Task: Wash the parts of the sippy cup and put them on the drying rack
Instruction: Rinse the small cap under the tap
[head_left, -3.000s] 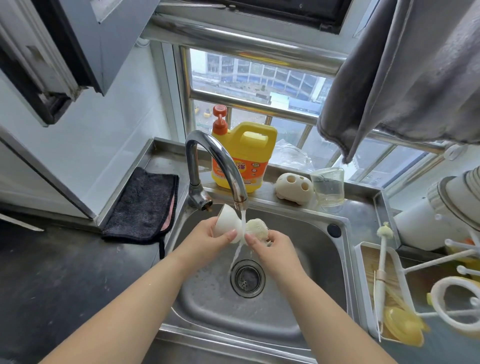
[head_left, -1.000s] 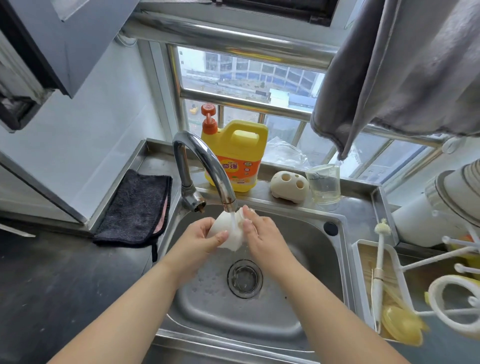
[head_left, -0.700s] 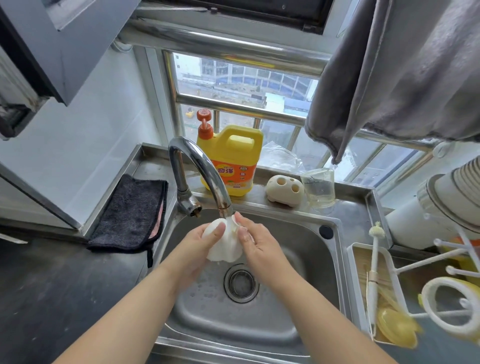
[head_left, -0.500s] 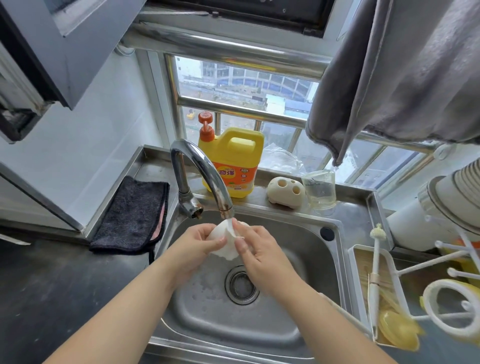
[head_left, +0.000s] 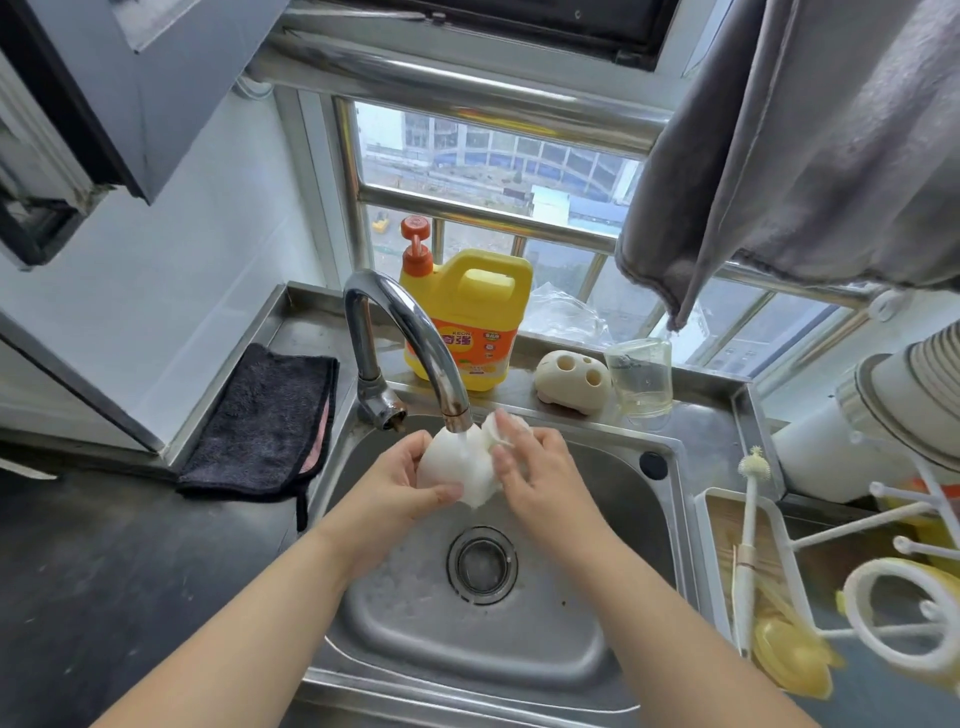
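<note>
A white sippy cup body (head_left: 457, 470) is under the running faucet (head_left: 410, 343), over the steel sink (head_left: 623, 457). My left hand (head_left: 400, 483) grips the cup from the left, thumb across its lower side. My right hand (head_left: 530, 467) holds a pale sponge (head_left: 493, 434) against the cup's right side, fingers curled round it. The white drying rack (head_left: 893, 603) stands at the far right, with a yellow cup part (head_left: 789, 660) and a white brush (head_left: 748, 530) in the tray beside it.
A yellow detergent jug (head_left: 467, 322), a cream holder with holes (head_left: 571, 382) and a clear glass (head_left: 641, 376) stand on the ledge behind the sink. A dark cloth (head_left: 265, 421) lies left of it. A grey towel (head_left: 810, 145) hangs at the upper right.
Three seconds ago the cup and sponge were held apart under the stream. Both hands have since brought them together, and the sponge has been rubbing over the cup.
</note>
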